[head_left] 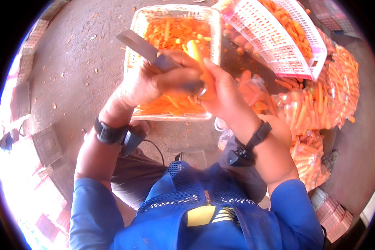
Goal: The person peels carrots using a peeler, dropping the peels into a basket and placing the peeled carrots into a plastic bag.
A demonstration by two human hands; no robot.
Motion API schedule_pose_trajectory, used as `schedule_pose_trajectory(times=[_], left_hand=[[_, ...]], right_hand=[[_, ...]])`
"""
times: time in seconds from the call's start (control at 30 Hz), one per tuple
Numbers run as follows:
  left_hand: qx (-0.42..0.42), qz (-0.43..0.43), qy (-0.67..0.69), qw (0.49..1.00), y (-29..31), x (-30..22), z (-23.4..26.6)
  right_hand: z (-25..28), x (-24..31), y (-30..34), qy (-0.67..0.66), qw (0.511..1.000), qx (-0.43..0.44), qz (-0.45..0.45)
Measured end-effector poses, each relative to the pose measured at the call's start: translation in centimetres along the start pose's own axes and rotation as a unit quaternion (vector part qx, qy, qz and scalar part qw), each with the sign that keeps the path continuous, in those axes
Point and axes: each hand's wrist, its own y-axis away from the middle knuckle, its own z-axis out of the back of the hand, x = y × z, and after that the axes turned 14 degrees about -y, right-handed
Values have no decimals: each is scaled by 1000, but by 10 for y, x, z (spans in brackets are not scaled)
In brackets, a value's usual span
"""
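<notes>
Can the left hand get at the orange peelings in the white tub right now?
Probably not freely: the left hand looks closed around a bladed tool. Reach itself seems fine, since the white tub is open-topped and the peelings show uncovered near that hand.

Before the person (166,227), a basket (216,39) holds peelings (158,37); above it are the left hand (154,79) with a knife (139,46) and the right hand (221,89) with a carrot (194,51). Rightward (near the basket, from here) sits a filled crate (275,46), bagged carrots (308,110) on its near side.
</notes>
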Motion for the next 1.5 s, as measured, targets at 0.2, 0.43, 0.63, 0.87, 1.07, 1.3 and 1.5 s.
schedule_pose_trajectory(times=[0.2,0.43,0.63,0.87,1.07,1.3,1.5], left_hand=[[22,-3,6,1000,-3,2,-22],[14,50,29,998,-11,4,-11],[16,59,35,998,-19,17,1],[-28,112,38,993,-22,47,28],[-145,143,-17,979,-36,85,82],[-153,65,-97,981,-35,41,45],[61,-32,32,997,-3,-5,-21]], right_hand=[[-5,-2,-6,-10,996,-46,80],[9,-5,4,12,999,21,-30],[12,-5,2,-20,998,27,-61],[4,-7,19,-41,994,-15,-96],[8,0,36,-13,990,73,-118],[12,7,21,-25,998,-56,-13],[7,1,15,10,1000,-22,-13]])
